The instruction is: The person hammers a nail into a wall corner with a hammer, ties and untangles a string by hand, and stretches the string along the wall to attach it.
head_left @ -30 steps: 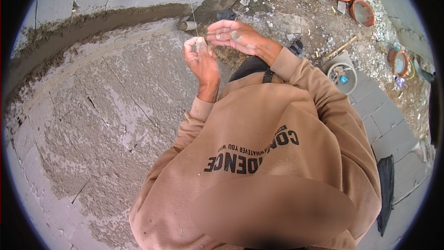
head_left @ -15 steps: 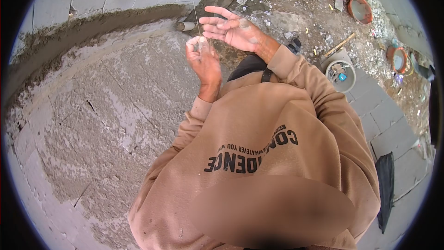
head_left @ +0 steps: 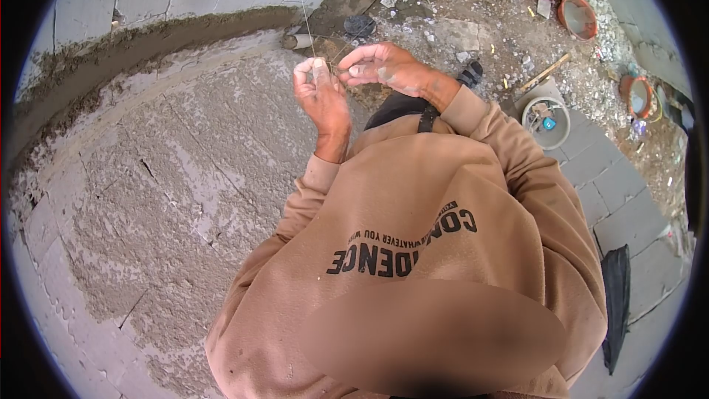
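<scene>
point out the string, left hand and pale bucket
String (head_left: pixel 303 4), head view: middle of its upper stretch.
Left hand (head_left: pixel 323 106), head view: middle of the hand.
Pale bucket (head_left: pixel 567 134), head view: right side of its rim.

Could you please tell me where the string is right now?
In the head view, the string runs from the top edge, left of centre, down to the left hand, with the right hand close beside it.
</scene>
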Tool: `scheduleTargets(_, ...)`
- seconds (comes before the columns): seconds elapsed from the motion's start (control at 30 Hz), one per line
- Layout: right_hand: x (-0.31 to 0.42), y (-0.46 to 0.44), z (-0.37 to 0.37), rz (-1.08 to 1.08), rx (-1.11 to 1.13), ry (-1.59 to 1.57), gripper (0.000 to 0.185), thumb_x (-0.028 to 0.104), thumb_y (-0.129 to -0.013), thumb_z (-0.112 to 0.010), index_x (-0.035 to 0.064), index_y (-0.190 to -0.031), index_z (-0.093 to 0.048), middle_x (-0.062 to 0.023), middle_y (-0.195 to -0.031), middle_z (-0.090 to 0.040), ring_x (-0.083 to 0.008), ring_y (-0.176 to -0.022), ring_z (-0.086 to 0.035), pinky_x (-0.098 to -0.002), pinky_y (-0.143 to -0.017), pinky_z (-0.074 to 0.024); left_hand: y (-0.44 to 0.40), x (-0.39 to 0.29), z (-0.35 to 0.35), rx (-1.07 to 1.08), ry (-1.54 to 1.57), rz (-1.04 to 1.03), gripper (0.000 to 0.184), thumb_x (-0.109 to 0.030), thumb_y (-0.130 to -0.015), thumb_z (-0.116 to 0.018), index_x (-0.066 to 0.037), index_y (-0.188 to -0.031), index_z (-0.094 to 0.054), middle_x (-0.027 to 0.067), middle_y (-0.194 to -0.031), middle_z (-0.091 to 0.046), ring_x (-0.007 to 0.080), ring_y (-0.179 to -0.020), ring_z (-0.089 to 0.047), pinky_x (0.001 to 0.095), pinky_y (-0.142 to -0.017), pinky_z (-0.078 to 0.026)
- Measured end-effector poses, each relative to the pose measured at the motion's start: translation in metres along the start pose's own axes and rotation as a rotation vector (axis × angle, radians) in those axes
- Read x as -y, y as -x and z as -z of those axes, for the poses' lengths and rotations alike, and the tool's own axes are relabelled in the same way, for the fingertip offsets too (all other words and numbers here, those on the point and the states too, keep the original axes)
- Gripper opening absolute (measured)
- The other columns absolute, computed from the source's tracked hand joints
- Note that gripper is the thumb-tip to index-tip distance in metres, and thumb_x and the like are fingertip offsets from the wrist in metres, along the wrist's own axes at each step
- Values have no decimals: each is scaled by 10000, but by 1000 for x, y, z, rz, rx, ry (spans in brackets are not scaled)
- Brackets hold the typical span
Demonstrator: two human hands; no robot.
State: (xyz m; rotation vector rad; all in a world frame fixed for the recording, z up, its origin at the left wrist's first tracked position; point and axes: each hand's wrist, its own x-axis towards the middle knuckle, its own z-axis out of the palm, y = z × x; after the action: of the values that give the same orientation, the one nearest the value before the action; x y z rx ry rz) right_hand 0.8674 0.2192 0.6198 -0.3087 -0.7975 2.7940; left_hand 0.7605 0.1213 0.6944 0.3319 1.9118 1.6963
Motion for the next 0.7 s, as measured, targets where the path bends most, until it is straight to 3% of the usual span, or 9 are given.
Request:
scheduleTargets(0.23, -8, -3, -12, 122, -114, 224, 216, 6, -953, -651, -32, -1165, -660, -114, -1085, -691, -201, -977, -713, -319, -871, -605, 0, 1, 4, 9, -2, 12, 62, -160, -1042, -572, -108, -1025, -542, -70, -603, -399, 18, -471, -320, 214, -408, -230)
scheduleTargets(0.43, -11, -6, -28, 207, -285, 254, 155, 52, -913, -729, 1, -1026, -635, -46, -941, -686, -119, -815, -656, -275, -715, -561, 0, 3, 3, 9, -6, -4, 77, -172, -1037, -581, -97, -1033, -562, -77, -574, -401, 16, -453, -312, 216, -403, -218)
scheduleTargets(0.53, -13, -9, -30, 267, -245, 228, 140, 50, -915, -727, 18, -1002, -622, -28, -928, -681, -114, -820, -643, -291, -728, -551, -4, 5, 6, 16, 11, 2, 79, -168, -1033, -584, -89, -1039, -576, -71, -591, -429, 13, -455, -316, 215, -404, -220)
scheduleTargets(0.7, -7, -8, -31, 170, -129, 6, 140, 31, -934, -695, 6, -1039, -606, -69, -974, -689, -145, -876, -659, -320, -785, -555, 1, -13, 0, -7, 53, 164, 94, -170, -1032, -576, -84, -1068, -591, -54, -667, -501, 19, -481, -355, 208, -410, -238)
